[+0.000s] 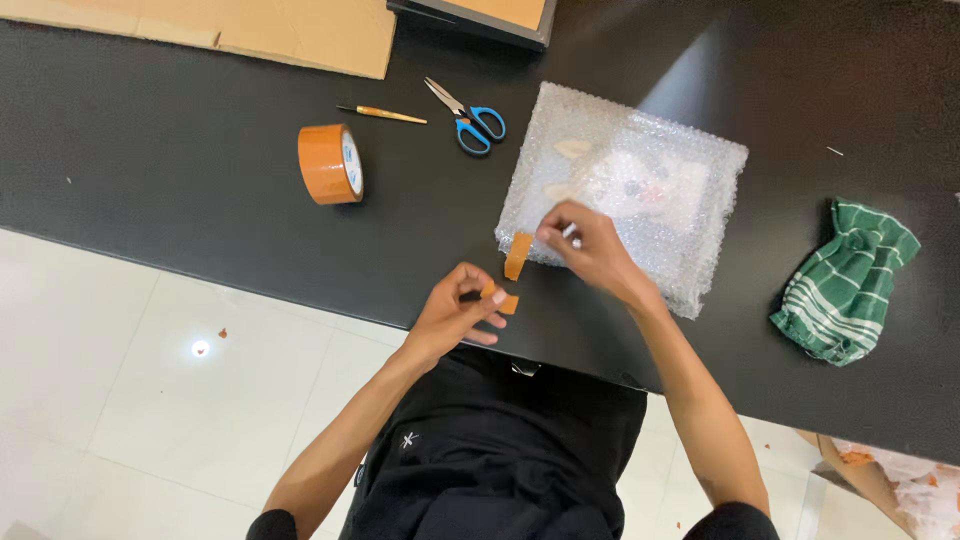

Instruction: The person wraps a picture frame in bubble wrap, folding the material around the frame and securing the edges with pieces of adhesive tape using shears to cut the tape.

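Pinching a small orange tape piece (503, 298) between thumb and fingertips, our left hand (460, 305) hovered over the near edge of the black table (180, 200). Our right hand (590, 245) had its fingers closed on a second tape strip (517, 254) at the corner of the one bubble-wrap parcel (640, 190), which enclosed a pale flat item we couldn't make out. We counted two tape pieces, one tape roll (331, 164), one pair of blue-handled scissors (468, 117), one thin tool (383, 114), one green striped cloth (846, 282)
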